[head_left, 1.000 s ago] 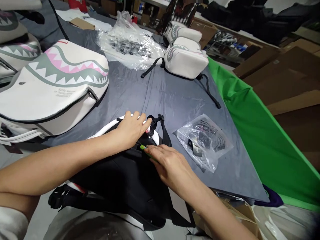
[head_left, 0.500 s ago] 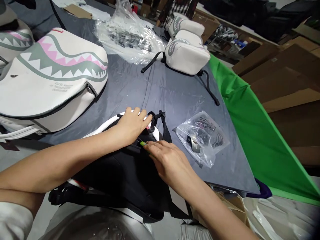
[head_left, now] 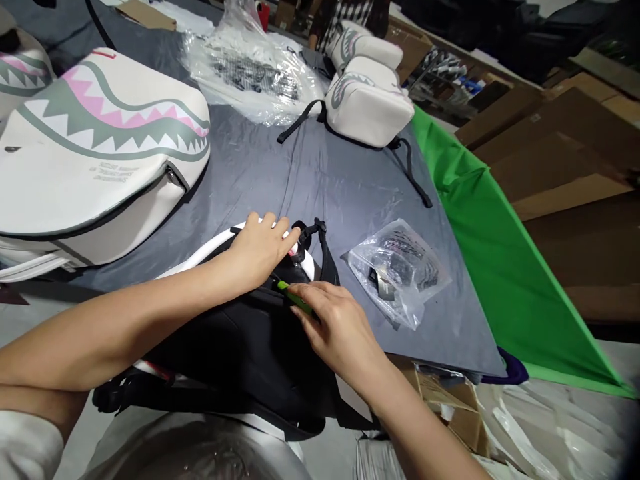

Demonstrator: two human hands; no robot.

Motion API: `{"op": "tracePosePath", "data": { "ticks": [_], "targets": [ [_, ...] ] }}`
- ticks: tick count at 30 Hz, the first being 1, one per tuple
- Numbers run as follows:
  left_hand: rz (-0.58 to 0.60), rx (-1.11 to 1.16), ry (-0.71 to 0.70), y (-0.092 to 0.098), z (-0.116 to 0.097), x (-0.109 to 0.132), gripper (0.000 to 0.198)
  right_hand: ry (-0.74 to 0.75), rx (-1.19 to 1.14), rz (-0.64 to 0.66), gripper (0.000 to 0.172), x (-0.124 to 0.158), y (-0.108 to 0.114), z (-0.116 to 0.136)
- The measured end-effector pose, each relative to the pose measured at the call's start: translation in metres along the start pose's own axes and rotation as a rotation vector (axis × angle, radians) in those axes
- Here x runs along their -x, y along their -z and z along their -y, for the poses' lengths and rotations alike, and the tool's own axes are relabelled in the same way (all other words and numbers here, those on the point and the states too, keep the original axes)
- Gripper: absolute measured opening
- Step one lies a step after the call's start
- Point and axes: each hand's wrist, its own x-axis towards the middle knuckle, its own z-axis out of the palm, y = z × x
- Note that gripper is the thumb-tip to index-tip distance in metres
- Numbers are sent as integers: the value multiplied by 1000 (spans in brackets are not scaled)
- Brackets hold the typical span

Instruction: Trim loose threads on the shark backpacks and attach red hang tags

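A black backpack [head_left: 235, 347] with white edging lies at the table's near edge, partly hanging over it. My left hand [head_left: 260, 250] is closed over its white upper rim, the fingers curled over the far side. Just to the right, my right hand [head_left: 340, 327] holds a slim green-handled tool [head_left: 300, 301], its tip against the black fabric by a seam. The tool's working end is too small to make out. A black strap with a buckle [head_left: 320, 227] stands up beyond my hands.
A large cream backpack with a shark-mouth print [head_left: 125, 133] lies at left. Smaller cream bags [head_left: 370, 113] and a plastic-wrapped bundle [head_left: 255, 73] are at the back. A clear bag [head_left: 400, 267] lies right of my hands. Green cloth [head_left: 500, 233] hangs along the table's right side.
My right hand has tilted slightly, and more of the green tool now shows. My left hand keeps its hold on the rim. The whole view has shifted a little.
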Motion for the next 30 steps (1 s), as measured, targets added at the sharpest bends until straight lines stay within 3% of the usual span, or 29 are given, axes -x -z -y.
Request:
{"op": "tracePosePath", "data": {
  "ticks": [8,13,30],
  "targets": [
    [-1,-19,-8,-1,0,-2,59,-144,-191,-276,21,0,-29,14],
    [-12,-32,-18,-2,1,-1,62,-203,-86,-238,21,1,-23,18],
    [-6,4,-15,-3,4,-4,59,-197,-268,-264,23,-1,-26,17]
  ]
}}
